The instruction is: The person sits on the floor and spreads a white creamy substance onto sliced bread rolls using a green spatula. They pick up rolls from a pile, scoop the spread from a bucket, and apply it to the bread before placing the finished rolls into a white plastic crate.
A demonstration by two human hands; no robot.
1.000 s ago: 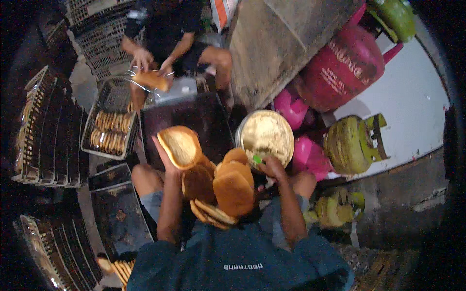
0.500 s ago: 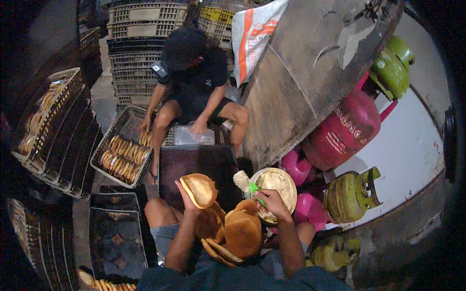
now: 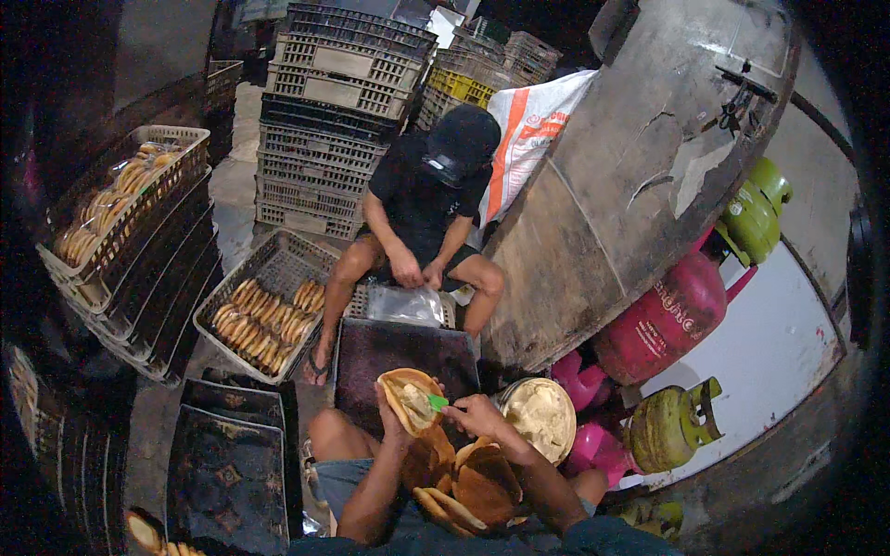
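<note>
My left hand point(image 3: 393, 423) grips an opened round bread point(image 3: 401, 382), tilted up with its pale inner side showing. In my right hand point(image 3: 478, 416) is a green spatula point(image 3: 438, 403), its tip against the inside of that bread, where pale cream lies. To the right of my right forearm stands a round tub point(image 3: 540, 419) of pale cream. Several brown round breads point(image 3: 487, 484) are gathered on my lap below both hands. Just beyond the held bread lies a dark tray point(image 3: 408, 357).
Opposite me a person point(image 3: 436, 199) sits handling clear plastic bags point(image 3: 405, 304). To the left are a crate point(image 3: 269, 315) of filled breads, stacked crates point(image 3: 120, 218) and black trays point(image 3: 230, 473). Gas cylinders point(image 3: 663, 320) and a leaning wooden board point(image 3: 593, 213) are at the right.
My right hand has moved left from the cream tub with the spatula, which now touches the bread's inside. The view has shifted. The other person's hands have come together over the plastic bags.
</note>
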